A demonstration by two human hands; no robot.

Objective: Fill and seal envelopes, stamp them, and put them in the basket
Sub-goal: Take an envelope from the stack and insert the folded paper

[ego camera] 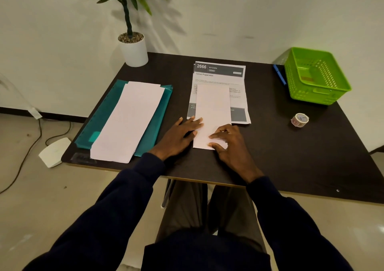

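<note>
At the left of the dark table [291, 156], a teal folder [104, 115] lies under a stack of white envelopes [128, 121]. The stack's long axis runs from near to far and leans a little to the right at its far end. A potted plant [134, 51] stands at the far left corner.

Just right of the stack, the left hand [180, 131] lies released, fingers straight, with their tips resting on the left edge of the single envelope [213, 104] in the middle of the table. This envelope lies lengthwise away from the person. Its near short end sits close to the table's near edge, and its far end laps over the printed sheets [220, 73]. Which end carries the flap does not show.

The right hand [226, 139] has bent fingers set down on the envelope's near right part, thumb at the near edge. Whether it pinches the paper or only presses it, I cannot tell. The work appears to be at the near end, with a hand on each side.

Farther right, a roll of stamps [299, 120] sits well apart from the envelope. A blue pen [279, 74] lies just beside the green basket [320, 96], which stands at the far right corner. The right hand is nearer to the roll and the basket, so stamping and dropping probably fall to it. To reach the basket, the envelope would travel right and far.
</note>
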